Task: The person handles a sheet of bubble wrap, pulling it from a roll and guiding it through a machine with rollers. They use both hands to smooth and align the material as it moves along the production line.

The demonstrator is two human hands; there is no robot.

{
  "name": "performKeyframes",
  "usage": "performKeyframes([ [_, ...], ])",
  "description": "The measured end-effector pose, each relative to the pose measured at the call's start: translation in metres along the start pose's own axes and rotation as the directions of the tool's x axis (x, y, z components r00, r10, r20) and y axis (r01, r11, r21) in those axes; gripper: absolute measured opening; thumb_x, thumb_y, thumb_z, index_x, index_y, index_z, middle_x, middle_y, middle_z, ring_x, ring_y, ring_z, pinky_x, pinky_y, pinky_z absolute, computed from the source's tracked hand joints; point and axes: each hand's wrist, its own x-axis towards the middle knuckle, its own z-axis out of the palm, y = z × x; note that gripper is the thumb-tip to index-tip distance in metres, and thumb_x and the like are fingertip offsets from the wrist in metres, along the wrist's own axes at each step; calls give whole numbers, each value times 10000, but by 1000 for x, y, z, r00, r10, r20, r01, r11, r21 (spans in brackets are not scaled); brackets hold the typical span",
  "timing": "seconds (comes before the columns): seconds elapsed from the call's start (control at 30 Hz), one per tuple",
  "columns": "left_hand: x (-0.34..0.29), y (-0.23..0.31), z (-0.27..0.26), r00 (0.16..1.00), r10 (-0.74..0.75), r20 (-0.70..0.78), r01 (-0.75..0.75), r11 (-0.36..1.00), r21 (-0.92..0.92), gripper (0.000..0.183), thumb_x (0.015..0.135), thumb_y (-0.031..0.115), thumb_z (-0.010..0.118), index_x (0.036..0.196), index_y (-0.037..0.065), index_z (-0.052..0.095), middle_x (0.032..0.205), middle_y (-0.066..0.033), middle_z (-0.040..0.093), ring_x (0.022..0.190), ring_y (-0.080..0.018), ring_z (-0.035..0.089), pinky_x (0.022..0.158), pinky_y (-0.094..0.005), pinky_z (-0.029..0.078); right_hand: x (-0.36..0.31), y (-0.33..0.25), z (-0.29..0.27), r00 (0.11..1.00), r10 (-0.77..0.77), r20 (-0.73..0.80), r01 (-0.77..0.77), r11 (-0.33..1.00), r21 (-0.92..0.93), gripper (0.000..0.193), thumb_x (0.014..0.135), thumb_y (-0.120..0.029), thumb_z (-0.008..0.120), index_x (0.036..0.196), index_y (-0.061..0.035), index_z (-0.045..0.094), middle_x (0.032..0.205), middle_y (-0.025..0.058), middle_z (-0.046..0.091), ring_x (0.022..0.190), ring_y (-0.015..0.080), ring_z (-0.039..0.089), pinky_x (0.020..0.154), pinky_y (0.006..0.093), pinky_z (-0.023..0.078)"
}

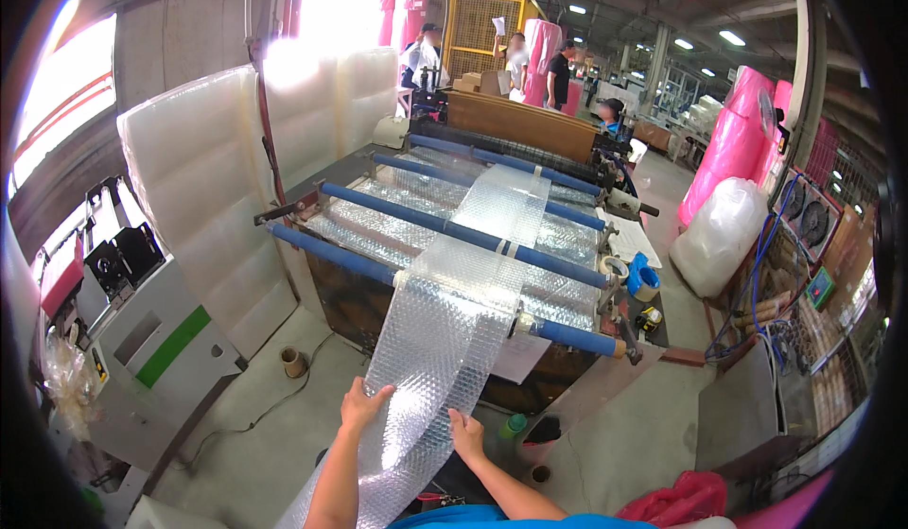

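A long strip of clear bubble wrap [445, 312] runs over the blue rollers of a machine and hangs down toward me. My left hand [361, 404] grips its left edge, thumb on top and fingers curled beneath. On the opposite edge, my right hand [466, 434] pinches the film with the thumb uppermost; its other fingers are partly hidden. Between the hands the sheet is stretched, and below them it bunches up at my left forearm. The nearest blue roller [572, 336] crosses under the strip.
Tape rolls [645, 283] and a tape measure [649, 318] lie at the machine's right side. A green-capped bottle [513, 425] and a cardboard tube [293, 363] stand on the floor. A grey machine [165, 340] is at left, pink wrapped rolls [728, 146] at right. Several people are at the back.
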Motion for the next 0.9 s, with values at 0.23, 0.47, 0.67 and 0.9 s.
performKeyframes([
  [0.23, -11, 20, -92, 989, 142, 51, -127, 967, -220, 355, 673, 290, 675, 814, -15, 562, 667, -71, 582, 566, -115, 522, 542, -263, 424, -31, -71, -14, 983, 21, 184, -91, 920, 381, 438, 799, -415, 522, 570, -41, 520, 492, 3, 472, 441, 81, 455, 427, 221, 361],
  [0.47, -24, 30, -79, 986, 139, 91, -113, 963, -245, 318, 730, 250, 607, 871, -30, 555, 740, -71, 571, 669, -125, 514, 589, -275, 410, -40, -65, -10, 944, 254, 211, -330, 697, 637, 266, 794, -281, 564, 865, -25, 555, 854, 49, 573, 818, 91, 509, 703, 238, 394],
  [0.67, 3, -22, -12, 971, 232, -55, -232, 866, -443, 294, 748, 253, 613, 853, -12, 542, 722, -43, 566, 637, -89, 482, 565, -254, 399, -64, -234, -84, 923, -381, -46, 356, 804, 475, 525, 789, -216, 553, 1232, -36, 335, 1334, 139, 182, 1230, 213, 192, 978, 335, 179],
  [0.9, 3, -15, -32, 972, 231, 45, -187, 873, -450, 267, 766, 276, 601, 845, 28, 543, 705, 12, 538, 577, -56, 444, 495, -220, 375, -120, -313, -128, 262, -878, 402, -544, 210, 813, 503, 833, -288, 417, 1220, 8, 291, 1203, 168, 332, 1119, 251, 308, 920, 404, 197],
])
